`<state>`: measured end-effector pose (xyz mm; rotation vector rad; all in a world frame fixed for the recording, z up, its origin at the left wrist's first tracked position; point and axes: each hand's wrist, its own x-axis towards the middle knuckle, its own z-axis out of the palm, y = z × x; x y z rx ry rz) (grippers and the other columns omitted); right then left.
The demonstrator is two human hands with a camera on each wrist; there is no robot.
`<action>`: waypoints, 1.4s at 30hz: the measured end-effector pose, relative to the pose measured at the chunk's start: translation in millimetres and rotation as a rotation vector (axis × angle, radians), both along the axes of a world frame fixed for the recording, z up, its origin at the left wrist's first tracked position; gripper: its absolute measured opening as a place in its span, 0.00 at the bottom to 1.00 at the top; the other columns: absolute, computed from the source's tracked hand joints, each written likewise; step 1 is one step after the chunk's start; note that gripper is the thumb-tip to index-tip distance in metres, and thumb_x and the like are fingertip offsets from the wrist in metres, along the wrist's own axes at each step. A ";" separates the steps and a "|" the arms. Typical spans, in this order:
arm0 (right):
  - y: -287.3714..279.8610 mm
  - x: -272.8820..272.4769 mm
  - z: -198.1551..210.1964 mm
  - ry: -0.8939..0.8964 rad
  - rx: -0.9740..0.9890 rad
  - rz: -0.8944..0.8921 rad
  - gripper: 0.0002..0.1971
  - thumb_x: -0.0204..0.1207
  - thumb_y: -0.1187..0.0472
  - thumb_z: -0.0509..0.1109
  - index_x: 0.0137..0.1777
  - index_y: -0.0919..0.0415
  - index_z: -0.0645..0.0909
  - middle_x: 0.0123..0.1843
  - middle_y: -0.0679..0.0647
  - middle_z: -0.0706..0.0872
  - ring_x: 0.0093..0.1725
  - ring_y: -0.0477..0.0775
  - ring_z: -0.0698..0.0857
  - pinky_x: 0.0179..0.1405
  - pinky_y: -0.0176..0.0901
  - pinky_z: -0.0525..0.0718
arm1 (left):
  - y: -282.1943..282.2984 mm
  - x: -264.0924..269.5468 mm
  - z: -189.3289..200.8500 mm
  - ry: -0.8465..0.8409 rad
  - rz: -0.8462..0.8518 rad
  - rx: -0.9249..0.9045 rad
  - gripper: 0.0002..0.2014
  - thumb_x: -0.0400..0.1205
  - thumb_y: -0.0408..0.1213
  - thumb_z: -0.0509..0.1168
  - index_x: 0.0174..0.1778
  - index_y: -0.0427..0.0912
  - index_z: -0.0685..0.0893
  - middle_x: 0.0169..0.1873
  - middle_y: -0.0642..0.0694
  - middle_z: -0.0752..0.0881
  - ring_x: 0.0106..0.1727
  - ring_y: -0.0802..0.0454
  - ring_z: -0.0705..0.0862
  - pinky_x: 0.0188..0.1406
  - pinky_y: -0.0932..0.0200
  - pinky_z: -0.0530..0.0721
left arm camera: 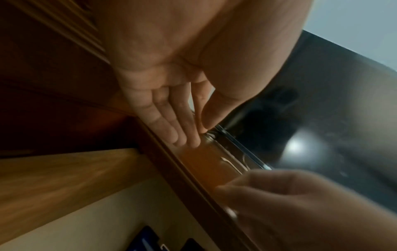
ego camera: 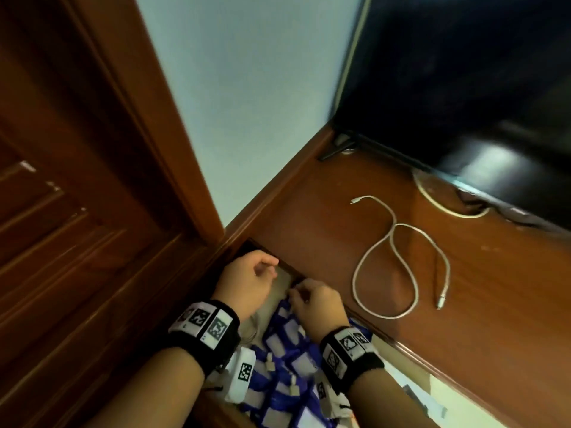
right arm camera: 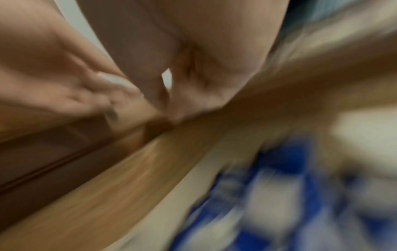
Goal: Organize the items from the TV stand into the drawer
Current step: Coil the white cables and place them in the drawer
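Wood of a reddish-brown tone forms the TV stand [ego camera: 355, 242], whose top carries a white cable [ego camera: 398, 261] lying in loose loops, well apart from both hands and not yet in the drawer. One plug end of the cable points toward the wall; the other lies near the stand's front edge. Behind the cable stands the TV [ego camera: 463, 88], with a second white cord [ego camera: 445, 205] curving under its lower edge. Below the stand's front edge the drawer [ego camera: 278, 291] is open; it holds a pile of blue-and-white packets [ego camera: 287, 366] on a pale floor. The left hand [ego camera: 247, 282] is at the drawer's far corner, beside the stand edge; in the left wrist view its fingers [left arm camera: 171, 125] lie nearly straight and together, thumb alongside, holding nothing. The right hand [ego camera: 315, 304] is over the packets, just below the stand edge, with fingers bent inward; the right wrist view is too blurred, so whether it pinches anything cannot be told. Both wrists wear black bands with printed markers. A wooden door [ego camera: 77, 180] stands left of the stand.
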<state>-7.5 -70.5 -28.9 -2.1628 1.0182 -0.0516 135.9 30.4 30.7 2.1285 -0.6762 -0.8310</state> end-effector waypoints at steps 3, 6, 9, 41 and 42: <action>-29.6 -56.3 20.7 0.008 -0.277 -0.075 0.11 0.76 0.52 0.76 0.54 0.56 0.83 0.52 0.54 0.81 0.52 0.60 0.81 0.53 0.50 0.81 | -37.2 -14.8 -2.2 -0.112 -0.134 0.014 0.07 0.86 0.40 0.69 0.53 0.60 0.86 0.44 0.59 0.87 0.49 0.56 0.86 0.56 0.58 0.84; -54.1 -111.1 23.9 0.275 -0.418 -0.075 0.23 0.74 0.43 0.76 0.66 0.49 0.81 0.62 0.55 0.79 0.61 0.65 0.77 0.57 0.59 0.84 | -69.3 -37.0 -8.0 -0.268 -0.385 0.078 0.12 0.85 0.43 0.68 0.62 0.64 0.83 0.54 0.57 0.83 0.62 0.51 0.81 0.65 0.47 0.84; -67.9 -147.1 25.0 0.335 -0.389 -0.069 0.17 0.78 0.37 0.69 0.63 0.40 0.82 0.68 0.48 0.78 0.69 0.62 0.76 0.57 0.58 0.82 | -91.4 -61.5 -6.6 -0.402 -0.630 0.176 0.21 0.85 0.46 0.69 0.73 0.67 0.77 0.70 0.52 0.75 0.73 0.44 0.71 0.74 0.45 0.78; -57.0 -263.7 367.7 -0.531 -0.489 -0.214 0.17 0.86 0.46 0.67 0.38 0.53 0.85 0.26 0.47 0.73 0.27 0.43 0.70 0.29 0.40 0.70 | -130.6 -164.1 305.0 -0.339 -1.196 -0.319 0.19 0.89 0.60 0.59 0.46 0.52 0.87 0.32 0.56 0.85 0.36 0.62 0.83 0.46 0.57 0.84; -56.3 -275.0 369.8 -0.514 -0.481 -0.199 0.17 0.85 0.44 0.68 0.37 0.52 0.86 0.26 0.49 0.74 0.27 0.45 0.71 0.30 0.42 0.70 | -129.7 -154.2 309.7 -0.343 -1.165 -0.356 0.22 0.90 0.59 0.57 0.40 0.49 0.84 0.30 0.55 0.81 0.34 0.60 0.81 0.42 0.57 0.83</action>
